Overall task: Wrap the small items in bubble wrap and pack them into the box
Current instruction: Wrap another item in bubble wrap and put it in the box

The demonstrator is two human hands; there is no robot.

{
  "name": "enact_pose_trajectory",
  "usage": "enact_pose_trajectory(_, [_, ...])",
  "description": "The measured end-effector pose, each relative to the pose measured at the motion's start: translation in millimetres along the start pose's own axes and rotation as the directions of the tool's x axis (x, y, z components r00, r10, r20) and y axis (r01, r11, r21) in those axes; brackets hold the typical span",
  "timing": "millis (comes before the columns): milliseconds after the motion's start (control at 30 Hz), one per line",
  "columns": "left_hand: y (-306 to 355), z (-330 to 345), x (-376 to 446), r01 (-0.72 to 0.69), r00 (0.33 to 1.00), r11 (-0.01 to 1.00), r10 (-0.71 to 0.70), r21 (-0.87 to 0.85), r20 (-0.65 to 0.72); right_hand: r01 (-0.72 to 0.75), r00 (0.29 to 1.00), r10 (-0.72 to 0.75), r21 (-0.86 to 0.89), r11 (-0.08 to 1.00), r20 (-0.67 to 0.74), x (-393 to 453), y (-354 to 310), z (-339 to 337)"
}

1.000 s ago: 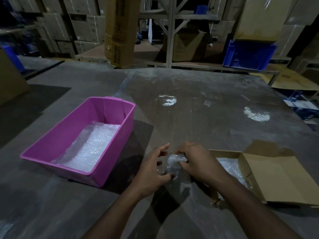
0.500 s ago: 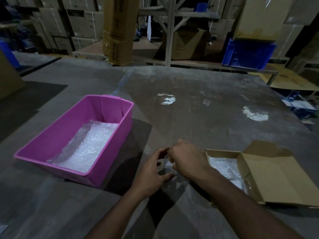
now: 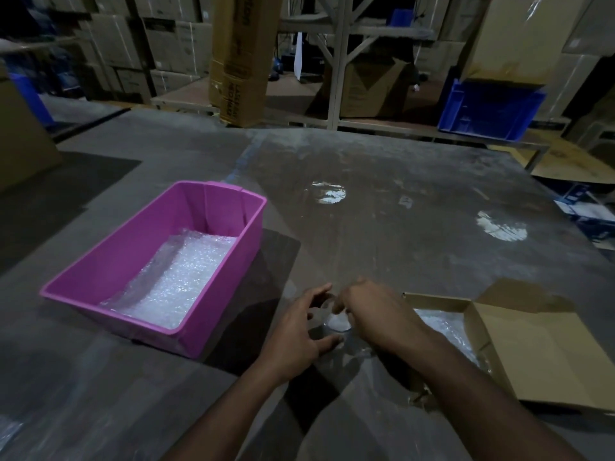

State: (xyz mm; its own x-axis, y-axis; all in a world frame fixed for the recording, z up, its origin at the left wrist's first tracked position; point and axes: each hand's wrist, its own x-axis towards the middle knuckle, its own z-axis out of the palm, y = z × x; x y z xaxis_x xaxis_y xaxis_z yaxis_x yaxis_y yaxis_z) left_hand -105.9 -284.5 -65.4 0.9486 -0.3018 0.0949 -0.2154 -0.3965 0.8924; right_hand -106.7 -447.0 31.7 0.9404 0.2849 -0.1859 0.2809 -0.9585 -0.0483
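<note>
Two hands on one tiny bundle: your left hand has fingers spread, cupping the bubble-wrapped item on the table, while your right hand pinches it from above. The cardboard box sits just right, the pink bin left. Loosen that pinch and the wrap probably springs open.

A dusty grey tabletop spreads below a pale metal shelving frame, where a tall upright brown cardboard carton stands left, a blue plastic crate sits right, and stacked brown cartons fill the dim background
</note>
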Motion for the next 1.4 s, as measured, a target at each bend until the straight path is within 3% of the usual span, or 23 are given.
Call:
enact_pose_trajectory(267, [-5, 4, 3, -0.029, 1.000, 0.999, 0.029, -0.026, -0.008, 0.048, 0.991, -0.051, 0.022, 0.999, 0.128, -30, 4, 2])
enact_pose_trajectory(500, [-7, 3, 8, -0.082, 0.997, 0.997, 0.082, -0.003, -0.001, 0.046, 0.990, -0.054, 0.068, 0.997, 0.127, -23, 7, 13])
enact_pose_trajectory(933, [-7, 2, 9, -0.142, 0.990, 0.989, 0.143, 0.051, -0.015, 0.063, 0.984, -0.059, -0.017, 0.998, 0.169, -6, 2, 23])
enact_pose_trajectory(1267, [-4, 0, 12, -0.174, 0.984, 0.980, 0.176, 0.099, -0.016, -0.038, 0.997, 0.026, 0.184, 0.982, 0.066, -14, 5, 27])
enact_pose_trajectory(1400, [-6, 2, 11, -0.150, 0.988, 0.983, 0.153, 0.102, -0.023, 0.047, 0.999, -0.048, 0.119, 0.992, 0.007, -17, 5, 30])
